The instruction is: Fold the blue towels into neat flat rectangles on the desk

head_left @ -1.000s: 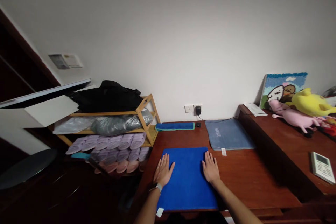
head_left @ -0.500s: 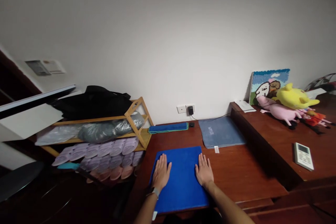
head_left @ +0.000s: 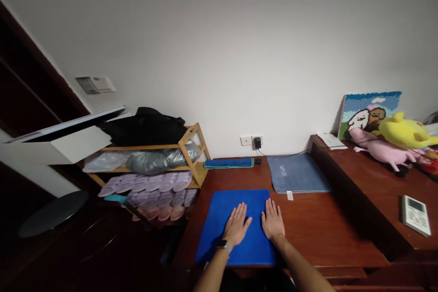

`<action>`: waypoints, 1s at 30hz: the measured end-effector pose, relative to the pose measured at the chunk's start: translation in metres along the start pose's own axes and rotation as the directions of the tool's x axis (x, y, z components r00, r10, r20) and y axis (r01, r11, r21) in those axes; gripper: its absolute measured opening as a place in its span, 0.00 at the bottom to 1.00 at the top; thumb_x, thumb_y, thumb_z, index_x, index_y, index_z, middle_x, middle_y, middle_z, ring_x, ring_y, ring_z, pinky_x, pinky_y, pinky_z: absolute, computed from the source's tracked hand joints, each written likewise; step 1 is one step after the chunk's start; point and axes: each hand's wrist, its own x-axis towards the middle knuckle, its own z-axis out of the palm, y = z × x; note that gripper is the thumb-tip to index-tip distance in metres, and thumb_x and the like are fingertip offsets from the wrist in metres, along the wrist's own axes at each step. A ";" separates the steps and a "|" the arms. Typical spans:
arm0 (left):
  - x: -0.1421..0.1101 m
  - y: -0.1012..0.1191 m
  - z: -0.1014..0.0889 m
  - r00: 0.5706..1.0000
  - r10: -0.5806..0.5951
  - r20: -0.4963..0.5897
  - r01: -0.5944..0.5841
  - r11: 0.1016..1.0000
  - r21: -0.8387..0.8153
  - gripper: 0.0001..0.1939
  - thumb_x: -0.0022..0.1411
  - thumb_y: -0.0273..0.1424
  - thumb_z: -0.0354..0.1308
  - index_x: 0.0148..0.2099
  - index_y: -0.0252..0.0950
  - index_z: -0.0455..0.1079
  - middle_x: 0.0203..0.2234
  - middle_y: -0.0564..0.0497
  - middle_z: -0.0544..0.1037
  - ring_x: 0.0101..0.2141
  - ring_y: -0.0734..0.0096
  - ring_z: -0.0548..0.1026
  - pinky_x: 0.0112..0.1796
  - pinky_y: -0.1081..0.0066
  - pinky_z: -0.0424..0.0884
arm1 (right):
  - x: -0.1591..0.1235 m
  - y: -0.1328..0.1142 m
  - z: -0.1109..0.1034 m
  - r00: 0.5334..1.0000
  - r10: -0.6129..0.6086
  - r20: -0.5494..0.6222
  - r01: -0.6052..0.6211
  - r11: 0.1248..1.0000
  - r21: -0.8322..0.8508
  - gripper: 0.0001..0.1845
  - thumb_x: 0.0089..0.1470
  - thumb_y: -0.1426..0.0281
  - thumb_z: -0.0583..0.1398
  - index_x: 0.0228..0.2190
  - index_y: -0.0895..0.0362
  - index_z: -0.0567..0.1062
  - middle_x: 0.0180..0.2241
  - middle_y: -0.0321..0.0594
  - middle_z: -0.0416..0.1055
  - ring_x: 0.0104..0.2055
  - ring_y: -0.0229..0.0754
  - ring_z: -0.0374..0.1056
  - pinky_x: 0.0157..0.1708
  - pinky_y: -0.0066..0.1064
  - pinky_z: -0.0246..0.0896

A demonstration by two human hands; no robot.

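Observation:
A bright blue towel (head_left: 219, 219) lies spread flat near the front edge of the brown wooden desk (head_left: 308, 223). My left hand (head_left: 237, 224) rests palm down on the middle of the towel, fingers stretched out, a watch on that wrist. At the towel's right edge my right hand (head_left: 273, 222) lies flat, fingers extended. Behind it is a greyish-blue cloth (head_left: 297, 173) with a white tag. A folded blue cloth with green edging (head_left: 229, 163) lies at the back of the desk.
To the left stands a wooden rack (head_left: 196, 157) with several slippers (head_left: 153, 181) and a black bag (head_left: 147, 127) on top. On the raised surface at right are plush toys (head_left: 383, 146), a picture (head_left: 371, 109) and a white remote (head_left: 415, 214). A plug (head_left: 257, 143) sits in the wall socket.
My left hand has moved right, from the towel's left side to its middle. My right hand stays at the right edge. The view has turned slightly left.

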 end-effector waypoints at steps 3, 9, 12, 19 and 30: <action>-0.029 -0.061 -0.016 0.975 -0.218 -0.031 0.219 0.975 0.037 0.38 0.75 0.51 0.32 0.76 0.32 0.45 0.73 0.42 0.51 0.72 0.59 0.48 0.70 0.53 0.48 | -0.001 0.000 0.000 1.000 0.001 -0.003 -0.001 1.000 0.023 0.37 0.68 0.58 0.36 0.71 0.63 0.44 0.74 0.39 0.35 0.76 0.45 0.29 0.73 0.43 0.21; -0.056 -0.115 -0.017 0.942 -0.306 -0.140 0.315 0.948 0.050 0.38 0.74 0.52 0.35 0.76 0.34 0.44 0.73 0.42 0.52 0.72 0.57 0.49 0.68 0.52 0.53 | 0.000 0.001 0.003 1.000 0.005 -0.009 -0.005 1.000 0.010 0.37 0.68 0.58 0.36 0.71 0.63 0.44 0.74 0.38 0.34 0.76 0.44 0.30 0.73 0.43 0.21; -0.055 -0.112 -0.015 0.940 -0.299 -0.163 0.309 0.950 0.038 0.38 0.74 0.53 0.35 0.76 0.35 0.45 0.73 0.41 0.53 0.72 0.55 0.50 0.68 0.51 0.52 | -0.001 -0.001 -0.005 1.000 0.005 0.011 -0.005 1.000 0.006 0.37 0.68 0.58 0.35 0.71 0.64 0.44 0.74 0.38 0.35 0.76 0.44 0.30 0.73 0.42 0.23; -0.052 -0.109 -0.016 0.939 -0.307 -0.152 0.314 0.949 0.019 0.41 0.74 0.54 0.33 0.76 0.30 0.45 0.73 0.39 0.53 0.72 0.56 0.49 0.69 0.52 0.50 | -0.034 -0.004 -0.014 0.999 0.035 -0.021 -0.035 0.999 0.020 0.36 0.69 0.60 0.36 0.72 0.62 0.44 0.74 0.37 0.34 0.76 0.44 0.30 0.73 0.42 0.24; -0.046 -0.121 -0.007 0.941 -0.299 -0.158 0.313 0.947 0.069 0.39 0.74 0.50 0.34 0.75 0.30 0.47 0.72 0.39 0.55 0.71 0.56 0.52 0.68 0.51 0.53 | -0.071 -0.002 -0.013 1.000 0.017 0.013 -0.018 0.999 0.049 0.36 0.68 0.60 0.37 0.72 0.61 0.43 0.74 0.35 0.33 0.76 0.44 0.29 0.73 0.43 0.23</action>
